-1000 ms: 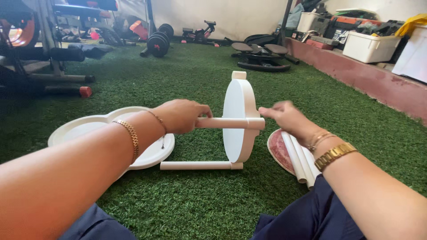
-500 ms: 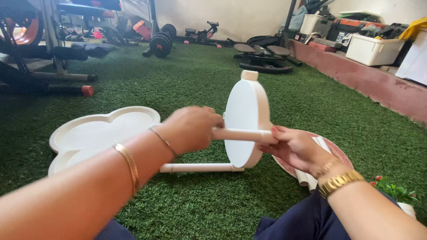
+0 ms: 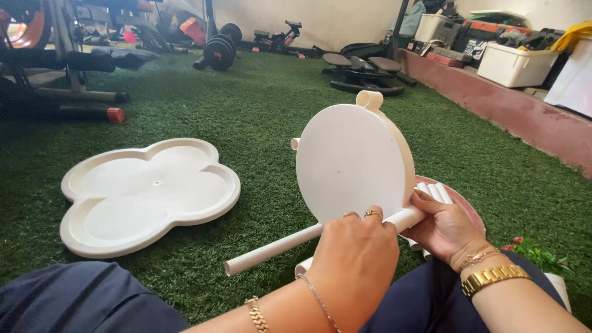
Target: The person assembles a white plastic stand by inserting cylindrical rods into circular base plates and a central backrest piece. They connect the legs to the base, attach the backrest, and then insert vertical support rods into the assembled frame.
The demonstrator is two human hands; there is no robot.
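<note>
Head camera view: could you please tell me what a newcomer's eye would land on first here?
First, the white round disc, held on edge at centre frame above the green turf, with the left hand and right hand gripping a white tube at its lower edge. Next, the large clover-shaped white tray lying flat on the turf to the left. Dark gym equipment lines the back.

Round disc (image 3: 350,166) mid-frame looks like smooth matt white plastic, same w/ the tube (image 3: 277,246) below it & the clover-shaped tray (image 3: 148,194) at left. Ground is rough green fake turf (image 3: 259,111). Watch (image 3: 491,279) at lower right is shiny gold metal, bracelets glossy too. Trousers = dark matt cloth.
</note>
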